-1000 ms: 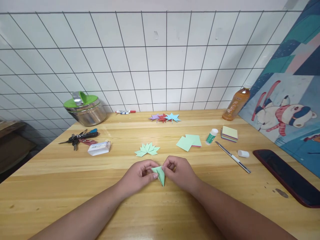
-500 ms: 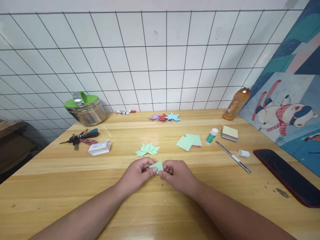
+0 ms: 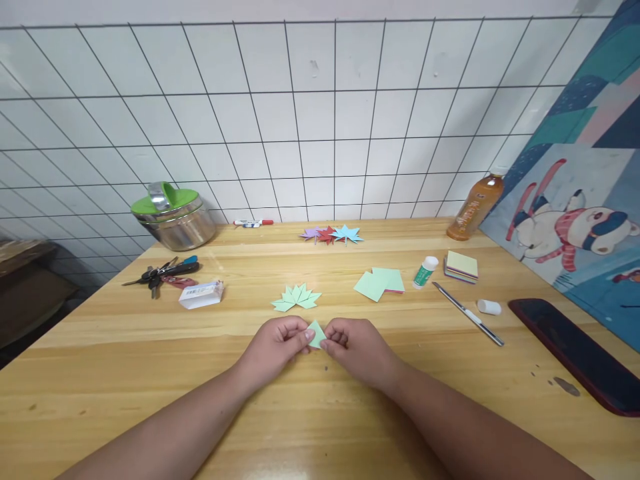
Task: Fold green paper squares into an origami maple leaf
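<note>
A small piece of folded green paper (image 3: 316, 335) is pinched between my two hands, just above the wooden table. My left hand (image 3: 283, 337) grips its left side, thumb on top. My right hand (image 3: 354, 343) holds the lower right corner between thumb and curled fingers. Right behind them lies a green folded-paper leaf (image 3: 297, 297) made of several pointed pieces. Loose green paper squares (image 3: 371, 286) rest to the right, overlapping, with a reddish edge showing under one. Fingers cover part of the paper I hold.
Around the right side are a glue stick (image 3: 425, 272), its white cap (image 3: 489, 307), a utility knife (image 3: 469, 313), a sticky-note stack (image 3: 461, 265), a phone (image 3: 575, 353) and a bottle (image 3: 475, 205). Keys (image 3: 167, 272), a small box (image 3: 201, 295) and a steel pot (image 3: 175, 217) stand left. Paper leaves (image 3: 330, 234) lie behind.
The green paper has turned in my fingers, from a wide slanted shape to one with its point upward. Both hands stay almost in place, still holding it.
</note>
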Motion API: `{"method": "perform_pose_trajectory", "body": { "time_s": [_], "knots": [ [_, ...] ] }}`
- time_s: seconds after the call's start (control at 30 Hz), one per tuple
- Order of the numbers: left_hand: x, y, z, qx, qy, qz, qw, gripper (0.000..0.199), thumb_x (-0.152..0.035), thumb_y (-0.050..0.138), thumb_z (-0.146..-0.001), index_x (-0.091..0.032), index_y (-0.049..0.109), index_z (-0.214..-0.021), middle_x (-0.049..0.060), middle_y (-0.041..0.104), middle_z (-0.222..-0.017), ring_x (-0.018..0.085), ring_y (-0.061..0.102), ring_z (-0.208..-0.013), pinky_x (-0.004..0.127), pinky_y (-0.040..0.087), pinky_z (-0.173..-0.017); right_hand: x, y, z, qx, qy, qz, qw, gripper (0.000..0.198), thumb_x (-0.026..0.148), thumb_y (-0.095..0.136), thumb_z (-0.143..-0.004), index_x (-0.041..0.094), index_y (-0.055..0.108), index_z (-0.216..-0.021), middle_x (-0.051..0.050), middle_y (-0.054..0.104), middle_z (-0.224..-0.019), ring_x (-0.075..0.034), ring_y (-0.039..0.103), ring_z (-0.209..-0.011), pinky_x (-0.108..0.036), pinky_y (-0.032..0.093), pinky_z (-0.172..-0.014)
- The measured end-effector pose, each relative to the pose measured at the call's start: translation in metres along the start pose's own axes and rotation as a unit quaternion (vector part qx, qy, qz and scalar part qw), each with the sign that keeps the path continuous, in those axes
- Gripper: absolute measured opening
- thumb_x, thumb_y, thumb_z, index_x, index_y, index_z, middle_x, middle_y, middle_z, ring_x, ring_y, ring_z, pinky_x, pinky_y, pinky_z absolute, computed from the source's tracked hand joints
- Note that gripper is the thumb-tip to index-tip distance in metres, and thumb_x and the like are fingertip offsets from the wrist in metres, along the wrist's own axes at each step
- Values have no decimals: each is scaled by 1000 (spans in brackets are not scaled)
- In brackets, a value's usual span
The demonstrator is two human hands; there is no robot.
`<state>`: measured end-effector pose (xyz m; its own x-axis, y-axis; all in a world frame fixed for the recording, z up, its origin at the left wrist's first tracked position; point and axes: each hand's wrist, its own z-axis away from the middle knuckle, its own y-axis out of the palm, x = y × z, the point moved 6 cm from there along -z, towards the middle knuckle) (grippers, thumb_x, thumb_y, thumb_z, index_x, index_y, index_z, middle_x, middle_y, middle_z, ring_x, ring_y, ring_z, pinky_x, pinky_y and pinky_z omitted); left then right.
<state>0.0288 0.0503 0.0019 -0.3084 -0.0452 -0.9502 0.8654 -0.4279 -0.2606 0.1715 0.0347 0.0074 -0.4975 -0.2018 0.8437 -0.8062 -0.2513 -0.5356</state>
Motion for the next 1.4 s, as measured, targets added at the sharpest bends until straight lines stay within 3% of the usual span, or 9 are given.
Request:
{"method": "perform_pose_trajectory", "body": {
  "time_s": [0.23, 0.33, 0.47, 0.67, 1.0, 1.17, 1.4],
  "knots": [
    [-2, 3, 1, 19, 3, -17, 1000, 33, -45, 56, -77, -13, 65, -75, 1, 58, -58, 9, 45, -50, 20, 33, -47, 2, -3, 1, -2, -3, -28, 1000, 6, 24, 55, -75, 21, 60, -76, 4, 59, -65, -8, 48, -55, -19, 36, -51],
    [-1, 6, 1, 47, 34, -24, 998, 31, -41, 55, -79, -13, 65, -74, -1, 57, -59, 9, 46, -53, 20, 35, -51, 4, -5, 1, -24, 0, -59, 998, 11, 30, 55, -76, 21, 60, -80, 3, 60, -69, -9, 49, -57, -19, 39, -53],
    [-4, 12, 2, 83, 64, -26, 994, 26, -36, 54, -81, -13, 66, -76, 1, 64, -69, 12, 54, -65, 21, 40, -61, 1, -6, -1, -37, 5, -61, 997, 11, 29, 56, -76, 19, 60, -73, 2, 60, -65, -9, 50, -57, -19, 39, -53],
    [-4, 13, 3, 92, 33, 3, 995, 24, -34, 54, -81, -13, 67, -80, 6, 70, -77, 17, 63, -75, 25, 45, -70, 2, -9, -2, -57, -12, -30, 998, 10, 25, 55, -77, 20, 59, -70, 3, 59, -63, -8, 50, -56, -18, 38, -51],
    [-7, 9, 1, 63, 15, 43, 997, 25, -37, 60, -75, -13, 65, -69, -1, 61, -55, 9, 49, -51, 20, 36, -52, 14, -8, 0, -63, -95, -35, 993, 13, 12, 54, -75, 21, 64, -77, 3, 64, -70, -8, 57, -64, -18, 42, -60],
    [1, 4, -1, 66, 5, 50, 997, 26, -38, 62, -73, -13, 67, -71, 0, 61, -56, 7, 42, -48, 19, 30, -48, 20, -11, 1, -81, -152, -6, 985, 18, 7, 54, -73, 21, 65, -75, 2, 64, -72, -9, 57, -66, -18, 41, -60],
    [7, 2, -4, 91, -1, 44, 995, 28, -40, 60, -76, -14, 68, -74, 2, 65, -64, 9, 45, -52, 20, 34, -51, 20, -10, 3, -67, -188, 7, 980, 16, 8, 55, -76, 21, 65, -75, 0, 64, -73, -9, 57, -67, -19, 42, -61]
  ]
}}
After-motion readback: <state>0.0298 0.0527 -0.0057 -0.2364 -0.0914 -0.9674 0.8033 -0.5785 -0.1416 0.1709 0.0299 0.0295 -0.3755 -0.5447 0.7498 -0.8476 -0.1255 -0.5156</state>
